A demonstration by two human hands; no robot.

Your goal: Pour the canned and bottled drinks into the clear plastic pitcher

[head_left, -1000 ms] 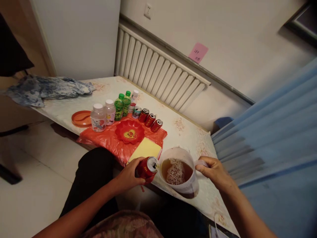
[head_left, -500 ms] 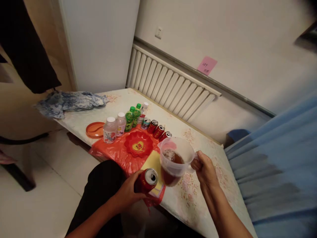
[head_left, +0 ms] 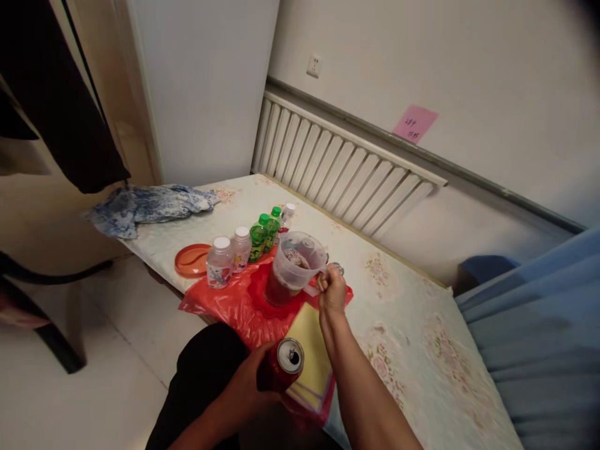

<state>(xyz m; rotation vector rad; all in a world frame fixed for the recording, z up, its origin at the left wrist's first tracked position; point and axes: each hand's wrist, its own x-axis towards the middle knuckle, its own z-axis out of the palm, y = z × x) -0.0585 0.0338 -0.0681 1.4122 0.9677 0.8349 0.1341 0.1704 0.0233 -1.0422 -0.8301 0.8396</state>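
Observation:
My left hand (head_left: 250, 384) is wrapped round a dark red drink can (head_left: 284, 365), its opened top facing up, close to my knee. With my right hand (head_left: 332, 287) I grip the handle of a clear plastic measuring jug (head_left: 295, 265) that holds brown, foamy liquid. The jug is over the red scalloped plate (head_left: 257, 290) and covers most of it; whether it touches the plate I cannot tell. Under the plate spreads a red plastic bag (head_left: 225, 309). A yellow sheet (head_left: 309, 362) lies between the can and my right forearm.
Two clear bottles with white caps (head_left: 219, 262), green-capped bottles (head_left: 259, 237) and another white-capped bottle (head_left: 288, 214) stand in a row behind the plate. An orange dish (head_left: 192, 260) sits left. Cans are mostly hidden behind the jug. A radiator (head_left: 337, 159) lines the wall.
My right hand has carried the jug left and away from me, from above the yellow sheet to over the red plate. The can stays in my left hand. The view has shifted slightly.

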